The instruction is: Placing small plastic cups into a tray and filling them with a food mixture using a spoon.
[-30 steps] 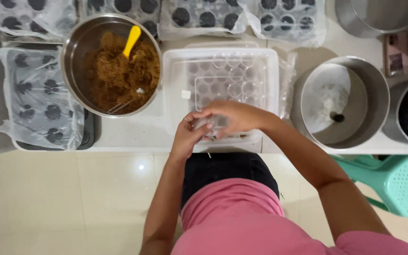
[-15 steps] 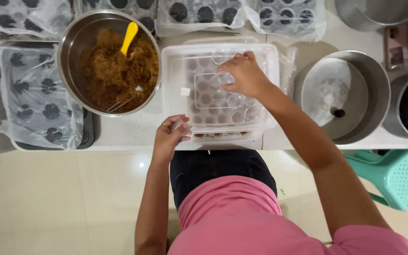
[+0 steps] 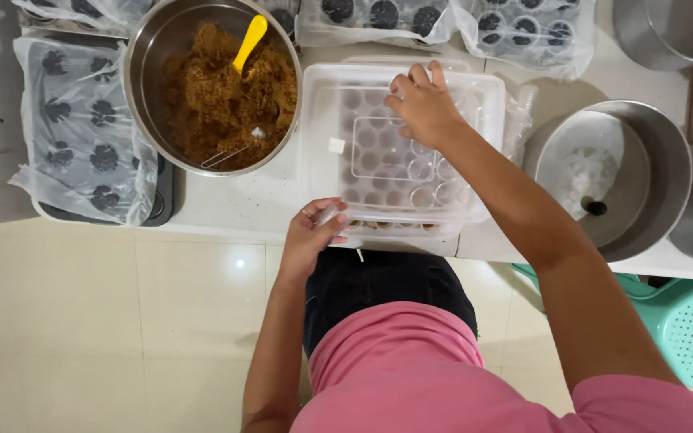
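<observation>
Right hand [image 3: 425, 104]: arm outstretched, fingers curled over clear tray [image 3: 399, 144], reaching farther in than before. Left hand [image 3: 314, 236]: pinching small piece at tabletop [image 3: 234, 204] edge, unmoved.

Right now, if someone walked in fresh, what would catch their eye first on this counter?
Probably the big steel bowl of brown crumbly filling at upper left, with a yellow spoon handle standing in it. Next, the clear plastic box of small cups at centre, where the right hand reaches in while the left hand rests at its near edge. Plastic-wrapped trays of dark rounds line the left and back.
</observation>
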